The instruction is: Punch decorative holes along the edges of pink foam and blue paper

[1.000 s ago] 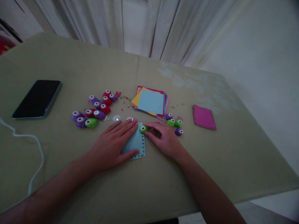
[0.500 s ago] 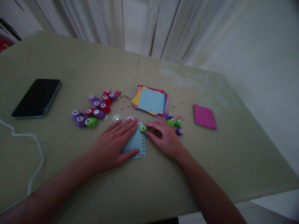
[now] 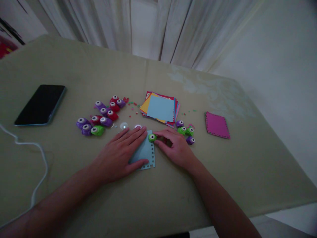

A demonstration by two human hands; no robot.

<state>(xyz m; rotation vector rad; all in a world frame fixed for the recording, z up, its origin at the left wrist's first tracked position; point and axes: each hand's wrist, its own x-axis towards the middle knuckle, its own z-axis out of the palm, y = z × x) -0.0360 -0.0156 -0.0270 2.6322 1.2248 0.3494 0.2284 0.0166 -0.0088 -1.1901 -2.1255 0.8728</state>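
Observation:
My left hand (image 3: 123, 150) lies flat, fingers stretched out, across a light blue paper square (image 3: 141, 152) on the table. Small star-shaped holes run down the paper's right edge and along its lower edge. Between thumb and fingers, my right hand (image 3: 174, 145) grips a green craft punch (image 3: 152, 138) with a star on its round white top. That punch sits at the paper's upper right edge. Beyond my left fingertips lie small heaps of white punched bits (image 3: 124, 125); the left part of the paper is hidden under my hand.
Purple, red and green punches (image 3: 106, 121) cluster left of centre, and several more (image 3: 182, 130) lie beside my right hand. A stack of coloured paper (image 3: 160, 107) is behind. A bordered magenta square (image 3: 217, 125) lies right; a black-screened tablet (image 3: 41, 105) and white cable (image 3: 41, 155) are left.
The whole view has shifted very slightly. Both hands, the blue paper and the green punch keep the same places relative to one another.

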